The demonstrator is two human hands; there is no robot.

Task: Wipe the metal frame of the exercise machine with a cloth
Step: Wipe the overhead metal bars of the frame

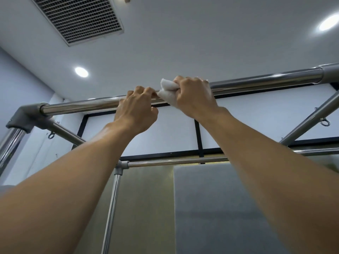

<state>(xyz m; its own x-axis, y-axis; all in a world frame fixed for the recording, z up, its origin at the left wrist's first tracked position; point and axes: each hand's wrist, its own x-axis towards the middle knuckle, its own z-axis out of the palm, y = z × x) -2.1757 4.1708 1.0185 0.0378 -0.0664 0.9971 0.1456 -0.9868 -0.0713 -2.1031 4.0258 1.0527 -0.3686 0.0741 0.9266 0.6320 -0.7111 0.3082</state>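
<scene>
Chrome top bar (256, 81) of the frame, overhead, tilted in view, with a grey corner joint (27, 114) at its left end. Mid-span: white cloth (167, 92) pressed to the bar under the right hand (194, 97); left hand (135, 107) grips the bar just beside.

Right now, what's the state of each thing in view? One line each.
shiny chrome top bar: horizontal, both hands on it.
bunched white cloth: pressed against the bar, held in the right hand.
left hand: grip curled round the bar, beside the cloth.
right hand: grip curled round cloth and bar.
round ceiling lights: on.
metal eye bolt: ring empty.
</scene>
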